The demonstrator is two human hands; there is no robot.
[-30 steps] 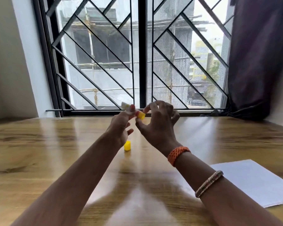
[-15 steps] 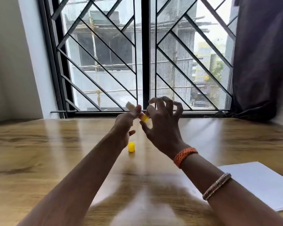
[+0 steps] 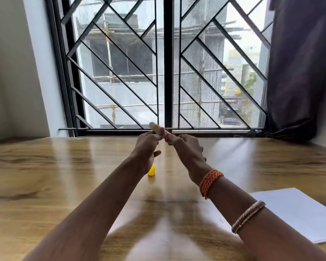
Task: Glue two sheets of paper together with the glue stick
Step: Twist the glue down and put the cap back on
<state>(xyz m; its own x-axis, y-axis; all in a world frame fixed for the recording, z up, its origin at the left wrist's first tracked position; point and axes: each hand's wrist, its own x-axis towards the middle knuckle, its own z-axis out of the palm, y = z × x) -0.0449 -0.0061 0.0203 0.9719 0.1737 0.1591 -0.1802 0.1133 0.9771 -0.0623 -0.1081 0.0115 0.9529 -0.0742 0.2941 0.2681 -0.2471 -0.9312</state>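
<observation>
Glossy wood-grain table (image 3: 45, 185). Left hand (image 3: 146, 147) pinches the glue stick (image 3: 157, 129), a slim pale cylinder raised above the table; its label is too blurred to read. Small yellow cap (image 3: 151, 170) stands below. Right hand (image 3: 188, 151) closes on the stick's near end. White paper (image 3: 299, 213) lies flat at right.

Two hands (image 3: 147, 147) (image 3: 188, 153), one glue stick (image 3: 157, 129), one yellow cap (image 3: 151, 170), one paper stack (image 3: 299, 211).

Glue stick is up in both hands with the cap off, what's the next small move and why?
Probably carry the glue stick down and right to the paper. The yellow cap already stands on the table, and no glue is visibly on the sheet.
</observation>
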